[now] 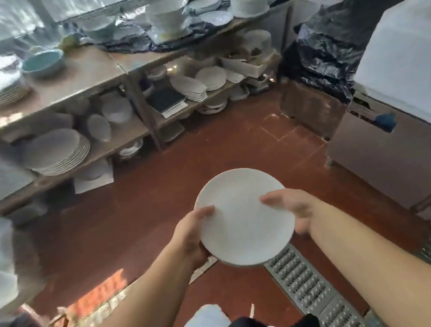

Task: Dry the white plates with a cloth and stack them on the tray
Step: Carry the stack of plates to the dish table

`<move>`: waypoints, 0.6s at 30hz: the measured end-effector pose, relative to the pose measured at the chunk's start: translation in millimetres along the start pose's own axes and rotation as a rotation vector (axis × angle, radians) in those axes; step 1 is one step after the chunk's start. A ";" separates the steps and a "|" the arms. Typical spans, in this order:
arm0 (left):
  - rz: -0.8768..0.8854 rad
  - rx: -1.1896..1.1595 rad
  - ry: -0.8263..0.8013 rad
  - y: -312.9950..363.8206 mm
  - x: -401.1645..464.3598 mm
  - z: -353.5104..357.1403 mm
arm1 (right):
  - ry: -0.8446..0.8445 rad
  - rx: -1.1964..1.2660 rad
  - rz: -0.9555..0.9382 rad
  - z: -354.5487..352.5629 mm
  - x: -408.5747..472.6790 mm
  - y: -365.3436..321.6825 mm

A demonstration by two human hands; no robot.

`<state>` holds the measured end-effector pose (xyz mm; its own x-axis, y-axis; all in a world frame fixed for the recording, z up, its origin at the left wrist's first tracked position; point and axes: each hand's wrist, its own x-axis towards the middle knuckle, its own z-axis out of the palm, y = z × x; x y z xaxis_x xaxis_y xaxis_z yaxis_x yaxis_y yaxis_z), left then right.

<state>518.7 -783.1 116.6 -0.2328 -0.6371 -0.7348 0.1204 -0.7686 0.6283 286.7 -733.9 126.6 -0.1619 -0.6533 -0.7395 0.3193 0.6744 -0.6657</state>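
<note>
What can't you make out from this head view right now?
- Underside of the plate: hidden by the plate itself.
- Left hand and right hand fingers beneath it: covered by the plate.
- Cloth and tray: neither can be picked out.
- Dishes on the shelves: blurred.

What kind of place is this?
Probably a restaurant's dishwashing or back kitchen area: metal shelving loaded with stacked white plates, a floor drain grate, and a steel counter unit.
</note>
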 end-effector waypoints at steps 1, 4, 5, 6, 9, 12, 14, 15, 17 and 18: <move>0.001 -0.031 0.012 6.0 2.6 -6.1 | -0.019 -0.035 0.010 10.3 10.1 -9.1; 0.008 -0.098 0.057 29.3 15.6 -26.7 | -0.077 -0.101 0.044 45.3 40.5 -36.6; 0.009 -0.124 0.075 38.5 21.3 -34.9 | -0.097 -0.114 0.052 58.1 50.9 -45.3; 0.008 -0.147 0.086 48.8 27.7 -43.5 | -0.115 -0.129 0.059 71.7 61.5 -54.5; 0.016 -0.196 0.107 85.0 46.7 -69.1 | -0.172 -0.166 0.073 113.0 90.7 -84.4; 0.030 -0.222 0.129 125.2 64.7 -92.0 | -0.204 -0.194 0.075 154.0 116.5 -119.0; 0.032 -0.228 0.156 150.6 75.6 -104.9 | -0.224 -0.197 0.078 178.7 132.7 -138.5; 0.035 -0.227 0.169 162.7 82.0 -110.4 | -0.235 -0.198 0.078 189.4 141.7 -147.7; 0.052 -0.235 0.194 184.9 95.7 -119.9 | -0.254 -0.199 0.072 207.3 159.8 -164.8; 0.059 -0.245 0.204 195.2 102.7 -122.9 | -0.264 -0.199 0.074 214.5 168.2 -173.3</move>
<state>636.9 -1005.7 132.4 -0.0237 -0.6607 -0.7503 0.3622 -0.7052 0.6096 404.4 -1034.5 138.9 0.1106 -0.6491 -0.7526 0.1287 0.7603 -0.6367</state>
